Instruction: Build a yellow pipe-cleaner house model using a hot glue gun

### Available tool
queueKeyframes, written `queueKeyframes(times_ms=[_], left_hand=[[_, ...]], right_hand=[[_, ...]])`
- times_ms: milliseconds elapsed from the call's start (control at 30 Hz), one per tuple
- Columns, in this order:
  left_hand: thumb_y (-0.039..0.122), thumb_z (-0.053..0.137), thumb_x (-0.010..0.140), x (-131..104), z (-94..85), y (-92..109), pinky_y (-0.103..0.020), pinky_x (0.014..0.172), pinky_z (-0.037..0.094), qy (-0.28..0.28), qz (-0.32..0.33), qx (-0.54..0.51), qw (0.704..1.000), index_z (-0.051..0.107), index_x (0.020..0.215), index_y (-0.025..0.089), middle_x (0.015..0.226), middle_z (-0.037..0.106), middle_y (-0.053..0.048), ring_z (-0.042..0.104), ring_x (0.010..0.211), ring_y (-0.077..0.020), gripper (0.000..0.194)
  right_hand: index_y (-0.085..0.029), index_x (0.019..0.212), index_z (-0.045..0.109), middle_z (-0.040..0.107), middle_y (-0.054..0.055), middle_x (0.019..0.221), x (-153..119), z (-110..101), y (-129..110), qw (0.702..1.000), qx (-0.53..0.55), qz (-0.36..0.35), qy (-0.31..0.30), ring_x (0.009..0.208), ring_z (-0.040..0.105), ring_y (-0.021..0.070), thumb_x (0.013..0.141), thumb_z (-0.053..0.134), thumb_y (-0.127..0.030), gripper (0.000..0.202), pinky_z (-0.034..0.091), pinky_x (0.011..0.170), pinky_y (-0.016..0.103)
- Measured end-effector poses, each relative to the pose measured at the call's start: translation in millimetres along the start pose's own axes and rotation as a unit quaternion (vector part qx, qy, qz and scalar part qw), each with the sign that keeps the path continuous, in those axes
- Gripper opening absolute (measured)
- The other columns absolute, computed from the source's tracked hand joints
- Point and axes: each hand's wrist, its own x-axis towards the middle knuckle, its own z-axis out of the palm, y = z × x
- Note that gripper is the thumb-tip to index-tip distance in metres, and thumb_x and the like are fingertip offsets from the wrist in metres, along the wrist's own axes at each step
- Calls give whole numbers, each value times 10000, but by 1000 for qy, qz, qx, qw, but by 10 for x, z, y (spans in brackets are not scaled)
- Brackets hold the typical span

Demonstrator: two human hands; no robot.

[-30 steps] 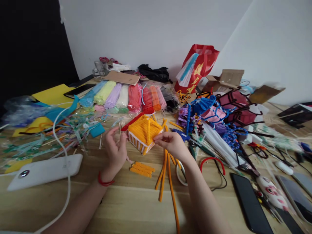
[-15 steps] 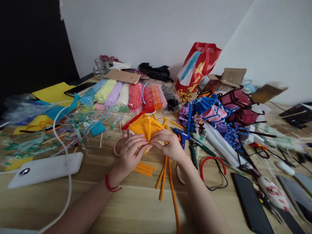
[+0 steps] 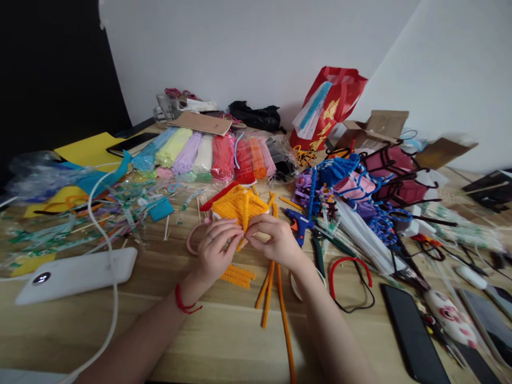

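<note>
Between my two hands is an orange-yellow piece (image 3: 236,205) made of fuzzy pipe cleaners, with a raised rib down its middle and a bit of white at its edge. My left hand (image 3: 219,242) pinches its near edge from the left. From the right, my right hand (image 3: 274,237) pinches the same edge close to the rib's lower end. The fingertips of both hands nearly meet there. Loose orange pipe cleaners (image 3: 270,293) lie under my right wrist, and a short orange strip (image 3: 239,276) lies beside my left hand.
A blue glue gun (image 3: 301,224) and pliers (image 3: 319,256) lie right of my hands. Bundles of coloured pipe cleaners (image 3: 204,154) line the back. A white power bank (image 3: 76,274) with a cable is at left, a black phone (image 3: 412,330) at right.
The whole view has shifted slightly. Both hands keep their pinch on the orange piece, with only slight finger movement visible.
</note>
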Motion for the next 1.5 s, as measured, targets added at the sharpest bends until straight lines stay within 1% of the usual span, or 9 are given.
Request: queueKeyframes(times_ms=[167, 333, 533, 700, 933, 1067, 1200, 1367, 1500], left_hand=[[85, 643, 813, -9, -3, 7, -357, 910, 514, -8, -13, -1, 1000, 636, 882, 200, 870, 724, -24, 685, 916, -176, 134], [124, 635, 827, -32, -16, -6, -368, 945, 504, -24, -22, -6, 999, 646, 904, 207, 898, 729, -29, 685, 934, -180, 113], [126, 636, 831, -42, -12, -11, -377, 945, 501, -19, -27, 0, 999, 651, 917, 207, 898, 732, -28, 683, 922, -176, 119], [91, 648, 813, -23, -5, 2, -349, 898, 518, -4, -19, -17, 1000, 654, 910, 202, 886, 729, -23, 682, 913, -166, 148], [98, 643, 816, -31, -4, -5, -356, 914, 510, -10, -25, -12, 1000, 650, 898, 208, 893, 727, -25, 680, 919, -172, 138], [122, 647, 819, -44, -9, -7, -361, 934, 500, -19, -32, -4, 999, 641, 908, 211, 901, 726, -26, 681, 918, -175, 126], [143, 646, 822, -49, -8, -18, -360, 931, 501, -15, -34, 3, 999, 641, 952, 213, 922, 723, -32, 680, 915, -179, 148], [119, 637, 826, -39, -5, -25, -335, 906, 506, -19, -28, 2, 999, 661, 928, 216, 900, 725, -28, 678, 899, -171, 142], [152, 619, 844, -34, -5, -26, -339, 895, 512, -22, -35, 14, 999, 665, 910, 221, 887, 724, -30, 684, 877, -177, 106]], right_hand=[[-190, 745, 679, 702, 61, 831, -17, 9, 38, 998, 35, 43, 23, 793, 670, 167, 806, 678, -192, 62, 532, 754, 289], [-194, 709, 674, 703, 67, 806, -25, 23, 61, 997, 37, 50, 39, 774, 673, 176, 822, 685, -266, 134, 534, 734, 301], [-188, 784, 683, 694, 62, 824, -30, 12, 24, 999, 34, 19, 24, 792, 663, 164, 829, 653, -167, 57, 526, 746, 279], [-196, 790, 670, 681, 57, 837, -24, 16, -17, 1000, 9, 6, 15, 795, 656, 157, 822, 613, -115, 104, 525, 735, 265], [-193, 767, 664, 683, 56, 819, -8, 2, -27, 1000, 0, 24, 6, 771, 657, 158, 822, 615, -121, 103, 521, 723, 266], [-194, 739, 672, 706, 62, 824, 6, -39, -2, 999, 20, 49, 8, 766, 674, 171, 822, 665, -199, 83, 532, 726, 289], [-201, 744, 689, 719, 64, 820, 13, -42, 8, 998, 32, 41, 26, 792, 683, 178, 847, 658, -258, 122, 536, 753, 302], [-199, 782, 705, 719, 63, 821, 12, -7, -6, 999, 28, 24, 23, 796, 682, 169, 873, 625, -237, 127, 535, 755, 286], [-203, 799, 701, 717, 58, 822, 15, -6, -32, 999, 21, 31, 10, 788, 680, 166, 873, 619, -219, 111, 534, 750, 279]])
